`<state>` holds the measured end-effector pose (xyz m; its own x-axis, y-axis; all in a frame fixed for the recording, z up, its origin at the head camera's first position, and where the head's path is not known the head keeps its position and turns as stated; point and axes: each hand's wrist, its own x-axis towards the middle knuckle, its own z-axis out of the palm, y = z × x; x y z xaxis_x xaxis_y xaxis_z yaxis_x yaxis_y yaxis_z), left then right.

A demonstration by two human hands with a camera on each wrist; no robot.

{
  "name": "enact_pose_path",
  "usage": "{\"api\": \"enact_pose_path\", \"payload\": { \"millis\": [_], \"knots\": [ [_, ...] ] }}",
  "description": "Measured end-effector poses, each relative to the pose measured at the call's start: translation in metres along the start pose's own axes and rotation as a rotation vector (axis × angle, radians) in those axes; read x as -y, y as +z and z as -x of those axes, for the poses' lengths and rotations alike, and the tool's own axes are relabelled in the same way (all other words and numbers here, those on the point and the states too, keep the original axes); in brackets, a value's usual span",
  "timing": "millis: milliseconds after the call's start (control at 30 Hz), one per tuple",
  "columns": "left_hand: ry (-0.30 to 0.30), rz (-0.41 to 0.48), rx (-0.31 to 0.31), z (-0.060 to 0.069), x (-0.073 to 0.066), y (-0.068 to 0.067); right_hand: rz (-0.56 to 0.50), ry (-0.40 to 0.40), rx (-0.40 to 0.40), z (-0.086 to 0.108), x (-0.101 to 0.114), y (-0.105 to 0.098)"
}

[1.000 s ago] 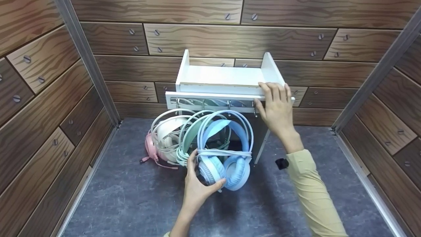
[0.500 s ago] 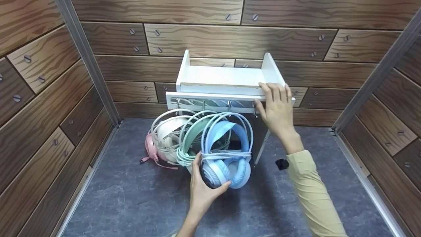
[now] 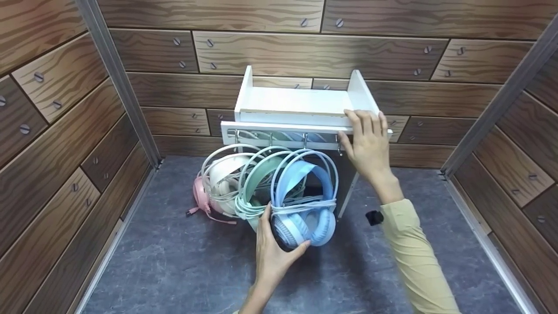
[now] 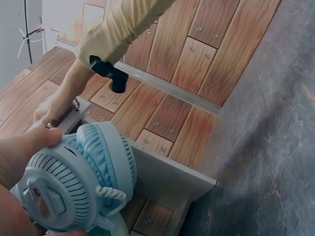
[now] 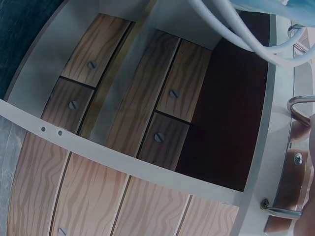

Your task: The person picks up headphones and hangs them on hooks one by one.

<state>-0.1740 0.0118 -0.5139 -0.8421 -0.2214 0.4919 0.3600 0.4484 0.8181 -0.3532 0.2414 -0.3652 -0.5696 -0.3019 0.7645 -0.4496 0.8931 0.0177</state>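
Observation:
In the head view, the left hand (image 3: 271, 257) grips one ear cup of the light blue headphones (image 3: 323, 226), thumb in front. Their bundled cable loops reach up to a hook on the white rail (image 3: 261, 126) of a rack, seemingly hanging from it. The right hand (image 3: 368, 148) holds the rail's right end, beside the rightmost hook (image 3: 339, 146). Green headphones (image 3: 257, 179), white ones (image 3: 226, 168) and pink ones (image 3: 200, 194) hang to the left. In the left wrist view, the thumb and fingers of the left hand (image 4: 19, 155) clasp the blue ear cup (image 4: 66, 184).
The white rack has an upper shelf (image 3: 301, 99) with raised sides and stands by the back wall. Wood-patterned walls (image 3: 322, 52) enclose a dark grey floor (image 3: 174, 261). A black device (image 3: 374, 217) shows beside the right sleeve.
The left hand has moved slightly right with the blue headphones, whose ear cups have shifted right. The right hand stays on the rail; the other headphones look unmoved.

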Motion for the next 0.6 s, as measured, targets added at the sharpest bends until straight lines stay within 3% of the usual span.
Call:
{"api": "enact_pose_path", "payload": {
  "millis": [400,600],
  "knots": [
    [0.043,-0.032,-0.063,0.0030,-0.0003,0.0086,-0.014,-0.007,-0.016,-0.0006,0.0009,-0.0004],
    [0.059,-0.038,-0.052,0.0037,0.0007,0.0095,-0.016,-0.001,-0.010,-0.0006,0.0006,-0.0005]
  ]
}}
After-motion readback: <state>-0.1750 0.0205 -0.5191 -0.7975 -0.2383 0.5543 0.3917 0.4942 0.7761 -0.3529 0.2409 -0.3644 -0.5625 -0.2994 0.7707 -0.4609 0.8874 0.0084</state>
